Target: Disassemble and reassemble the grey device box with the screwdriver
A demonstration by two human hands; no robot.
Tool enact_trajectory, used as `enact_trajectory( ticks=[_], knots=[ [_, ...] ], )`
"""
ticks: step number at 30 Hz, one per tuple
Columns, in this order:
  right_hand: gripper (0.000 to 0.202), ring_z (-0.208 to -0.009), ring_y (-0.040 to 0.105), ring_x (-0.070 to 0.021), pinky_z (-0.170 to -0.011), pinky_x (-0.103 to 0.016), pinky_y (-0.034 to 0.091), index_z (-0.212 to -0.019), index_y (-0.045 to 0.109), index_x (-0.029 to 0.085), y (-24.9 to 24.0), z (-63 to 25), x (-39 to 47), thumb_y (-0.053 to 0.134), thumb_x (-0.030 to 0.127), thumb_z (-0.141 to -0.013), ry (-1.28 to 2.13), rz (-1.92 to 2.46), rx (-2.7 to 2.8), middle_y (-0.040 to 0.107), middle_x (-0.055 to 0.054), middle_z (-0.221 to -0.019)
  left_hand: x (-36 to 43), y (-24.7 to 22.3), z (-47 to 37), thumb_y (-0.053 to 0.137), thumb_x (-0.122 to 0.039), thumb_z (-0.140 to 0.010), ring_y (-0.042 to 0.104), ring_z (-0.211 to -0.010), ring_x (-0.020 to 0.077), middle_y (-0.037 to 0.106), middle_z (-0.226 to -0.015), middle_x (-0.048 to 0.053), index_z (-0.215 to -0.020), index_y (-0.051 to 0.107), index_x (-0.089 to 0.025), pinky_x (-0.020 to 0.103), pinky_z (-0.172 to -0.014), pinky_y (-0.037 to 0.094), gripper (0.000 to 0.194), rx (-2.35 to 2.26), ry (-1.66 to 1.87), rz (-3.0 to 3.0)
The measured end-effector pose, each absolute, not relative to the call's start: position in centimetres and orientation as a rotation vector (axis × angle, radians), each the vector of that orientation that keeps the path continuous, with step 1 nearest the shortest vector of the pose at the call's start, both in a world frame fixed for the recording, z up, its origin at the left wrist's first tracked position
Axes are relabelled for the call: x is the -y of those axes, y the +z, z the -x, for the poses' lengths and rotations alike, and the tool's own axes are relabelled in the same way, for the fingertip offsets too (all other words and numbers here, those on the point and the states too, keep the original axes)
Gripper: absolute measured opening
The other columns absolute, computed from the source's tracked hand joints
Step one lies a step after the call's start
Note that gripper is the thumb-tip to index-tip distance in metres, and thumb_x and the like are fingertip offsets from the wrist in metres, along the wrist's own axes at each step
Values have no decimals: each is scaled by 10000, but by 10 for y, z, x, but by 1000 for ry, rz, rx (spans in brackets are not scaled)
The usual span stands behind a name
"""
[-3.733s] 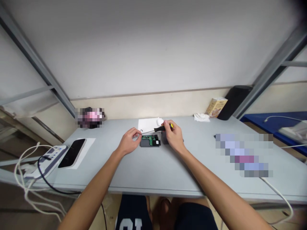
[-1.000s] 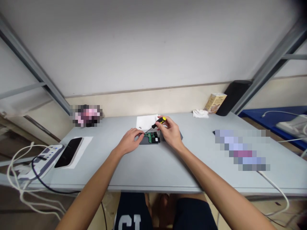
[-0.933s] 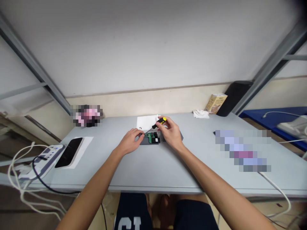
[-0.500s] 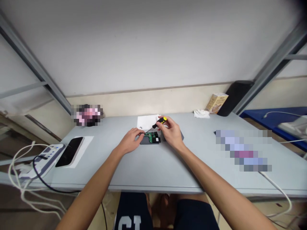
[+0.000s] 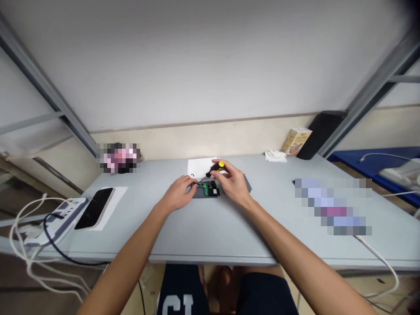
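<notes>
A small green circuit board (image 5: 206, 188) with black parts lies in a dark grey casing (image 5: 200, 195) near the middle of the table. My right hand (image 5: 233, 183) grips a black and yellow screwdriver (image 5: 215, 169), its thin shaft slanting down-left to the board's left end. At that same end, the fingertips of my left hand (image 5: 179, 191) are pressed together by the shaft tip; whatever lies between them is too small to make out. Behind the board is a white paper (image 5: 200, 167) with tiny dark pieces on it. A grey flat piece (image 5: 247, 183) shows partly behind my right hand.
A phone (image 5: 94, 208) on paper and a power strip (image 5: 57, 221) with looping cables are at the left. A yellow box (image 5: 295, 142), a tissue (image 5: 275, 156) and a black cylinder (image 5: 321, 134) stand back right. Two blurred-out items sit left and right.
My right hand and the screwdriver handle have shifted slightly left and down, and the handle is more upright. My left hand stays nearly in place at the board's left end.
</notes>
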State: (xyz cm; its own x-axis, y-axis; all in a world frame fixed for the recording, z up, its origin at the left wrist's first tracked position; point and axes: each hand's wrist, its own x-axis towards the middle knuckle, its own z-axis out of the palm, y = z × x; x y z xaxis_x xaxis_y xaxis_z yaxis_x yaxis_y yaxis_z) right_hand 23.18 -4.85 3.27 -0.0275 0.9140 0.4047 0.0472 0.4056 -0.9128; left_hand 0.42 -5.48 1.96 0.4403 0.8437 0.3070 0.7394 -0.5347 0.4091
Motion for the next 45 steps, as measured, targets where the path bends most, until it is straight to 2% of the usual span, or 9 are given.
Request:
enact_trajectory(
  ticks=[7, 12, 18, 25, 34, 45],
  knots=[
    [317, -960, 688, -190, -856, -349, 580, -1247, 678, 276, 44, -233, 46, 615, 325, -940, 865, 822, 1676, 725, -48, -1125, 58, 21, -6, 472, -262, -1021, 656, -1030, 258, 711, -1024, 78, -1155, 717, -221, 417, -952, 526, 282, -1401, 713, -2463],
    [278, -978, 690, -191, -905, -365, 566, -1198, 664, 269, 66, -228, 36, 545, 267, -946, 900, 745, 1847, 720, -49, -1130, 57, 21, -6, 482, -260, -1013, 659, -1012, 252, 706, -1033, 75, -1153, 710, -224, 405, -936, 528, 270, -1425, 702, -2456],
    [244, -865, 662, -181, -810, -334, 535, -1119, 645, 265, 84, -210, 22, 508, 220, -921, 867, 696, 2017, 703, -30, -1017, 57, 22, -6, 466, -250, -1008, 660, -977, 257, 678, -981, 77, -1129, 692, -216, 410, -923, 536, 259, -1419, 680, -2484],
    [190, -837, 647, -198, -797, -336, 521, -1085, 641, 272, 81, -199, 21, 559, 268, -914, 794, 744, 1952, 684, -16, -918, 57, 23, -7, 479, -241, -1001, 656, -952, 259, 666, -971, 81, -1114, 694, -221, 421, -904, 546, 244, -1426, 673, -2492],
    [208, -793, 621, -195, -748, -320, 493, -1119, 647, 273, 74, -202, 28, 565, 305, -931, 689, 806, 1917, 675, -26, -929, 57, 19, -6, 482, -257, -1009, 659, -957, 248, 667, -1013, 81, -1178, 715, -233, 422, -926, 550, 289, -1410, 715, -2409],
    [243, -822, 625, -187, -807, -335, 527, -1100, 647, 251, 66, -200, 23, 650, 402, -910, 776, 824, 1772, 648, -17, -884, 58, 20, -7, 473, -238, -1002, 661, -935, 249, 684, -1032, 74, -1142, 670, -229, 406, -862, 539, 242, -1468, 676, -2445]
  ],
)
